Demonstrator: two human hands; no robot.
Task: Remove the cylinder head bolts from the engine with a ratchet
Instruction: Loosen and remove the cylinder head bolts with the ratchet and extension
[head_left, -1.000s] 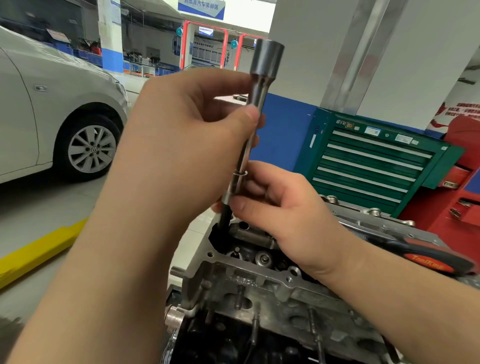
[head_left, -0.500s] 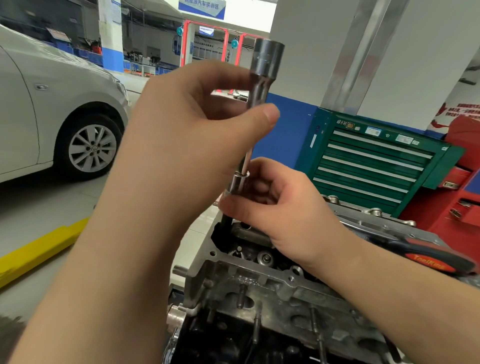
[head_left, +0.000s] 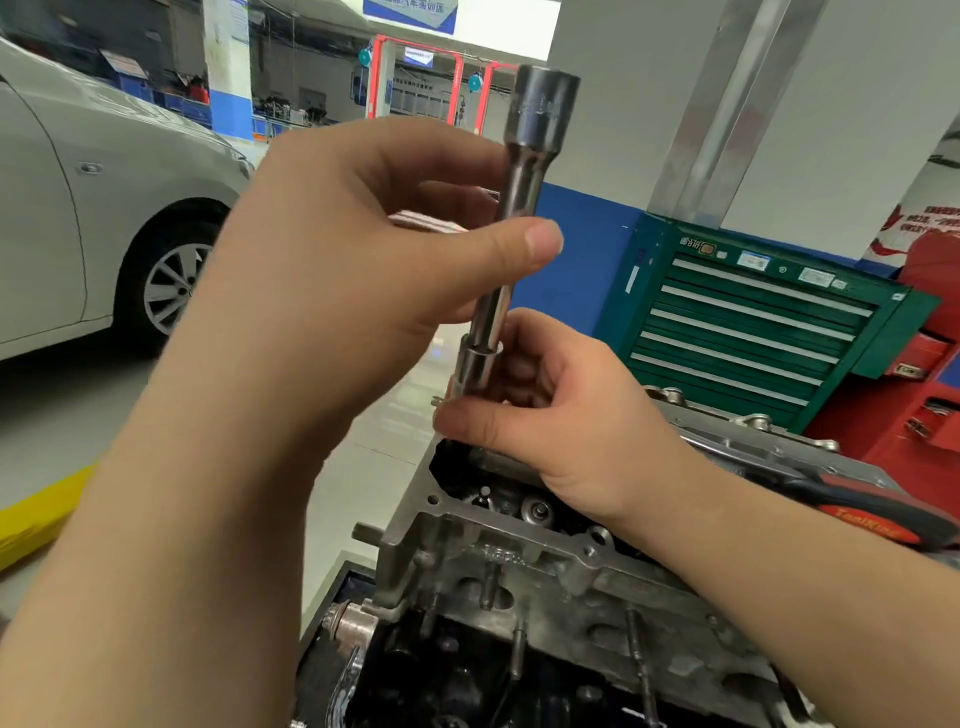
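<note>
while upright, extension bar (head_left: 521, 223) between both hands

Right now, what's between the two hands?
In the head view, a bare stretch of the extension bar runs between the left hand above and the right hand below; nothing else.

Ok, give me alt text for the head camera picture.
Two hands hold a long socket extension upright over an engine: left hand pinching its shaft, right hand gripping its lower end. A green tool cabinet stands behind.
</note>
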